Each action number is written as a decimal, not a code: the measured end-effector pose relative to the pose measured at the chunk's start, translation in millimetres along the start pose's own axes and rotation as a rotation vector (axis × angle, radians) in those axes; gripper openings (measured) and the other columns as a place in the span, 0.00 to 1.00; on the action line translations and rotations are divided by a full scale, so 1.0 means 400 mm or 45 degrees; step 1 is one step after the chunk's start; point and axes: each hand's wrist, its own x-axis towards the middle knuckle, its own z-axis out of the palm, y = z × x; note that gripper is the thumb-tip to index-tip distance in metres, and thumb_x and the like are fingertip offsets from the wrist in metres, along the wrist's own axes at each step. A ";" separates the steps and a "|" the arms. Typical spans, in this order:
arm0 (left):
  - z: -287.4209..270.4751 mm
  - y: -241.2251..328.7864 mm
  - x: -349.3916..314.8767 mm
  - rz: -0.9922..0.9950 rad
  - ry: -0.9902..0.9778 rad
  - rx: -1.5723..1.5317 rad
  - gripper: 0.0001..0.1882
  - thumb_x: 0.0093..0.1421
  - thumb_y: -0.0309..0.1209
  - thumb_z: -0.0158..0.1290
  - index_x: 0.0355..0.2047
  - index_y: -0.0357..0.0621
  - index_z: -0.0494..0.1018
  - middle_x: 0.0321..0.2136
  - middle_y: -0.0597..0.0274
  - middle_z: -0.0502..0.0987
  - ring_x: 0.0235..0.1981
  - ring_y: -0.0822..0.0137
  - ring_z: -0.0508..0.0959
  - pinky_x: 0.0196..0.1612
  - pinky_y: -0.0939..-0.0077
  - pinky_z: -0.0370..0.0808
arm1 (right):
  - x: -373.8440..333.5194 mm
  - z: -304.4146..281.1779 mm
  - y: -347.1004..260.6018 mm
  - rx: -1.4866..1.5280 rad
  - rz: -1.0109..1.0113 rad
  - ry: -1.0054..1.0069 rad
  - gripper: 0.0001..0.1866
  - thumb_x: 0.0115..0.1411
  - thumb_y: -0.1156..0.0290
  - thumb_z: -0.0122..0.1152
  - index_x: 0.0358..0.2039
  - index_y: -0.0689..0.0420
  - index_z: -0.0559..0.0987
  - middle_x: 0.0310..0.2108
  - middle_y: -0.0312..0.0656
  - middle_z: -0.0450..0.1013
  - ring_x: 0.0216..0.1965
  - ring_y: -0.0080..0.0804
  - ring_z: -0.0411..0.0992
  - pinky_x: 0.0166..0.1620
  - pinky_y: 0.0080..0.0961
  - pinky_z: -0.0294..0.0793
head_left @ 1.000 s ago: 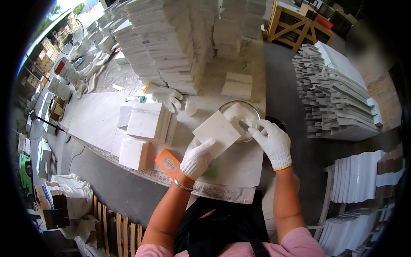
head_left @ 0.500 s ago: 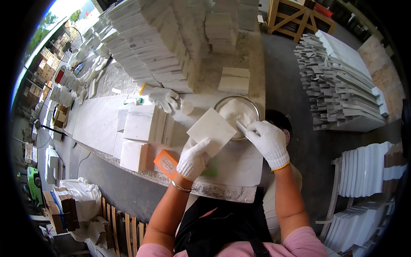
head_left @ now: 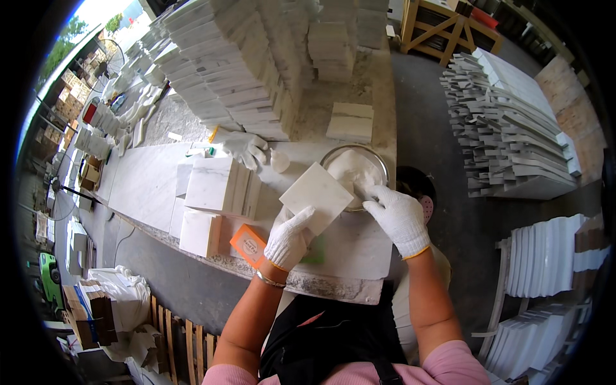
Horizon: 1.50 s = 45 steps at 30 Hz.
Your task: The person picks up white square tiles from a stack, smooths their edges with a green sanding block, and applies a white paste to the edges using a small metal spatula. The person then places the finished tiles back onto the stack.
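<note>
My left hand (head_left: pixel 292 236), in a white knit glove, grips a square white marble tile (head_left: pixel 317 197) by its near corner, thumb on top. The tile is held tilted above the stone worktop, its right corner overlapping the rim of a round metal bowl (head_left: pixel 387 168). White powder or paste (head_left: pixel 351 168) is heaped in the bowl. My right hand (head_left: pixel 399 215), gloved too, is at the bowl's near right rim with its fingers curled together. Whatever lies between those fingers is too hidden to name.
Stacked white tiles (head_left: pixel 210 185) and an orange box (head_left: pixel 249 245) sit left of my hands. A spare glove (head_left: pixel 244 147) and a small white bottle (head_left: pixel 279 160) lie beyond. Tall tile stacks (head_left: pixel 224 64) rise behind. A pile of stone strips (head_left: pixel 513 128) stands on the right.
My right hand has shifted slightly down and its fingers have turned; the thin pale tip seen at its fingers before no longer shows. My left hand and the tile have barely moved.
</note>
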 end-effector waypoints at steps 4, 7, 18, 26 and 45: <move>-0.002 -0.002 0.003 0.017 -0.017 -0.022 0.31 0.64 0.26 0.55 0.65 0.35 0.57 0.56 0.53 0.70 0.56 0.58 0.75 0.59 0.61 0.74 | 0.009 -0.002 0.023 0.135 -0.060 0.214 0.09 0.58 0.64 0.65 0.38 0.52 0.82 0.29 0.42 0.80 0.31 0.40 0.79 0.34 0.32 0.76; 0.001 -0.002 0.005 0.043 -0.026 -0.013 0.31 0.63 0.27 0.55 0.64 0.35 0.57 0.56 0.53 0.71 0.55 0.58 0.75 0.58 0.61 0.75 | 0.023 -0.007 0.029 0.230 -0.027 0.259 0.07 0.59 0.67 0.62 0.37 0.52 0.83 0.28 0.42 0.80 0.29 0.35 0.79 0.32 0.28 0.76; 0.014 0.004 0.012 0.022 -0.020 -0.034 0.33 0.61 0.27 0.58 0.63 0.35 0.58 0.55 0.52 0.70 0.54 0.58 0.74 0.57 0.62 0.73 | 0.035 -0.033 0.013 0.914 0.337 -0.116 0.11 0.61 0.70 0.60 0.40 0.62 0.83 0.24 0.35 0.77 0.25 0.17 0.72 0.28 0.17 0.70; 0.017 -0.001 0.012 0.050 -0.037 -0.034 0.32 0.61 0.27 0.59 0.63 0.34 0.59 0.54 0.52 0.71 0.53 0.58 0.75 0.57 0.62 0.73 | 0.016 -0.047 -0.038 1.043 0.340 0.025 0.11 0.62 0.73 0.61 0.43 0.62 0.83 0.27 0.35 0.78 0.27 0.17 0.73 0.29 0.17 0.72; 0.027 0.001 0.007 0.068 -0.048 -0.013 0.34 0.61 0.28 0.59 0.64 0.35 0.59 0.55 0.53 0.71 0.55 0.57 0.74 0.59 0.60 0.72 | 0.002 -0.027 -0.031 0.420 -0.273 0.410 0.06 0.58 0.75 0.63 0.37 0.56 0.82 0.31 0.47 0.79 0.32 0.46 0.79 0.35 0.33 0.78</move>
